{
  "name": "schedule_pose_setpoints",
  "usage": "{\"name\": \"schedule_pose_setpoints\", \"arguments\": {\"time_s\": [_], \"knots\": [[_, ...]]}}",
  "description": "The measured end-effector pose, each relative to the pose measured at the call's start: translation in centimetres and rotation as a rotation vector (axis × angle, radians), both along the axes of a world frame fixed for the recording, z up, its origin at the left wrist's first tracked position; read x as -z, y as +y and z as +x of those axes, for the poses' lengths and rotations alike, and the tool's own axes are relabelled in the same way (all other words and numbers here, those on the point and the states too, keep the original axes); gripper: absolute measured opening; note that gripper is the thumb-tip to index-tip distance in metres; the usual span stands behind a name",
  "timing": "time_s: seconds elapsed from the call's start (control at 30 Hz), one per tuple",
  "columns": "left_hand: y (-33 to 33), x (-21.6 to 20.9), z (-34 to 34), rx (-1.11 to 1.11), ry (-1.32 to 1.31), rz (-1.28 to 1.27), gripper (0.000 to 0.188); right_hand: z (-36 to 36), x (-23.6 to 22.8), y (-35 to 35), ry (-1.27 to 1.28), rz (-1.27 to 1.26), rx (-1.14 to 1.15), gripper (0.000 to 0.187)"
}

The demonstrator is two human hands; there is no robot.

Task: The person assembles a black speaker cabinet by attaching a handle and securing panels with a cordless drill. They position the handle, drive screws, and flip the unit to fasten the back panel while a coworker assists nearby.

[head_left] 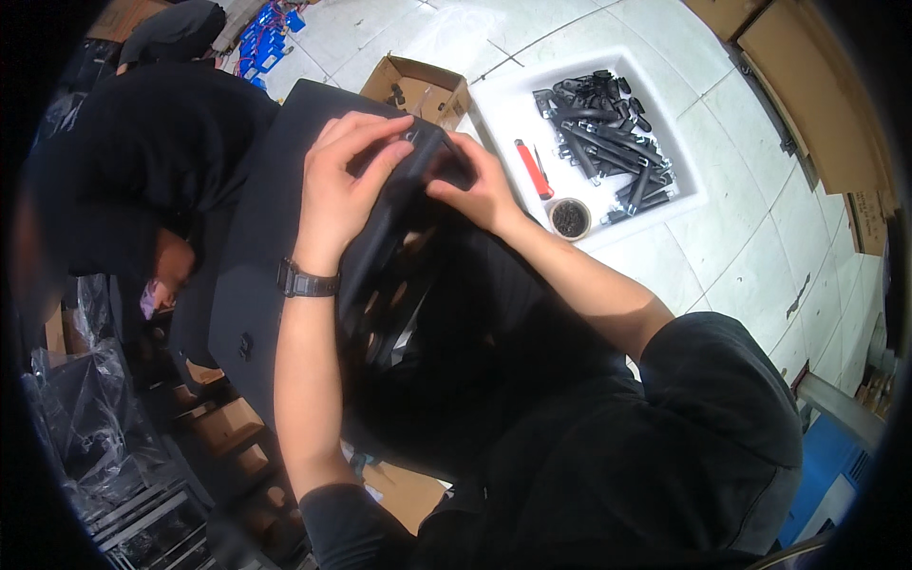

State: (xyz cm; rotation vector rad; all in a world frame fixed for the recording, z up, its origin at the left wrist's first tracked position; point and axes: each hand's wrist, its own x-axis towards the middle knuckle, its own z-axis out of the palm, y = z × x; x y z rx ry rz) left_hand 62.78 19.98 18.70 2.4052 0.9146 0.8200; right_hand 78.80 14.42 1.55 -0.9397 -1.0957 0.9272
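Observation:
A large black box-shaped case (252,285) stands tilted in front of me, its flat dark panel to the left. My left hand (344,176) lies over its far end, thumb and forefinger closing together at a small, shiny detail by the corner. Whatever is between those fingertips is too small to name. Around the right edge of the same corner curls my right hand (483,190), thumb on the near side and fingers beyond. A dark watch is on my left wrist. The side of the case facing me is mostly in shadow.
Right of the case, a white tray (679,109) holds black handle-like parts (613,142), a red utility knife (534,169) and a round tub of small dark pieces (570,218). An open cardboard box (442,81) stands beyond. Another person in black (161,142) bends close on the left.

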Motion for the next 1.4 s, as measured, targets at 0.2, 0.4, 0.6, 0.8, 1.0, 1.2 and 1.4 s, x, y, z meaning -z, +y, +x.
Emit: {"name": "schedule_pose_setpoints", "arguments": {"time_s": [0.2,0.4,0.6,0.8,1.0,1.2,1.4], "knots": [[0.0,0.2,0.4,0.008,0.013,0.0,0.026,-0.1,0.3,0.1,0.14,-0.007,-0.067,0.072],[0.0,0.4,0.6,-0.006,0.026,-0.016,0.026,-0.1,0.4,-0.1,0.181,0.013,-0.087,0.072],[-0.2,0.2,0.9,-0.007,0.016,-0.028,0.026,-0.1,-0.3,-0.1,0.202,0.009,-0.094,0.071],[0.1,0.8,0.3,0.006,-0.003,0.024,0.024,-0.1,2.1,-0.2,0.132,-0.077,-0.05,0.071],[-1.2,0.4,-0.4,-0.061,0.084,0.122,0.021,0.7,1.4,0.0,0.116,-0.057,-0.129,0.07],[-2.1,0.7,-0.8,-0.059,0.006,0.054,0.023,2.7,-4.0,2.1,0.035,0.2,0.07,0.033],[-0.9,3.1,-0.5,-0.052,-0.019,0.163,0.023,2.0,-5.3,2.7,-0.063,0.216,0.019,0.022]]}}
